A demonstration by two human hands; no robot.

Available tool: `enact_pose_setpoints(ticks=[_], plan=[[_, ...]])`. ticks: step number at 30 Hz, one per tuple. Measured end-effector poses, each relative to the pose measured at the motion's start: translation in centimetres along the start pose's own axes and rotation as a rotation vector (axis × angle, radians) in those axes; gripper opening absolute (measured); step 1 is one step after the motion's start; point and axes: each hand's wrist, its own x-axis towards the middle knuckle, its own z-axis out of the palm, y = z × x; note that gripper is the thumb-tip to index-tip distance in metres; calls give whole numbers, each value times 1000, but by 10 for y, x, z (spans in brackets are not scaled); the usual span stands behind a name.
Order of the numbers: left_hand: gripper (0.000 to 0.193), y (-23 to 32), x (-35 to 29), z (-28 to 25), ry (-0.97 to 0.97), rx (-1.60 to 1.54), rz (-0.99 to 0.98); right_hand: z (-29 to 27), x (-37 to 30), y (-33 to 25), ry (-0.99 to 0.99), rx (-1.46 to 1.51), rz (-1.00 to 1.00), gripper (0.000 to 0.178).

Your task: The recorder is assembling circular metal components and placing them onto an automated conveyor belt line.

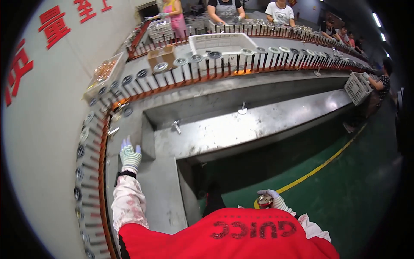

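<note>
My left hand (130, 155), in a striped knit glove, reaches forward over the steel ledge (161, 190) beside the rod conveyor. Its fingers are stretched out, and nothing shows in them. Low at my right side, my right hand (277, 200), also gloved, is closed around a round shiny metal part (265, 201); its exact kind cannot be made out. Nearest to my left hand are the conveyor's upright rods (91, 177), many topped with round metal discs (80, 151). Two small stemmed metal pieces, one T-shaped (177, 126) and one disc-footed (243, 108), lie in the steel trough (215, 134).
The curved conveyor track (172, 86) bends round my left and front. Beyond it stand a white crate (224, 41), a cardboard box (161, 56) and a bin of copper-coloured parts (92, 88). Several people work across; one at right holds a grey crate (358, 88). A yellow line (319, 168) crosses the green floor.
</note>
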Motion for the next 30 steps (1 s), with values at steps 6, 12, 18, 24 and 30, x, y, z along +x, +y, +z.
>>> enact_pose_setpoints(ticks=[6,12,18,24,30], plan=[[78,-5,211,93,-152,93,-208,114,65,-106,78,11,-144,50],[60,-6,271,147,-171,173,-211,122,156,-182,101,-165,-346,55],[52,21,300,142,-159,201,-110,140,227,-250,39,-245,-201,47],[17,181,377,17,154,-254,287,120,273,-327,-112,-175,-87,56],[20,418,492,-110,56,-246,746,93,338,-402,-100,-202,-139,53]])
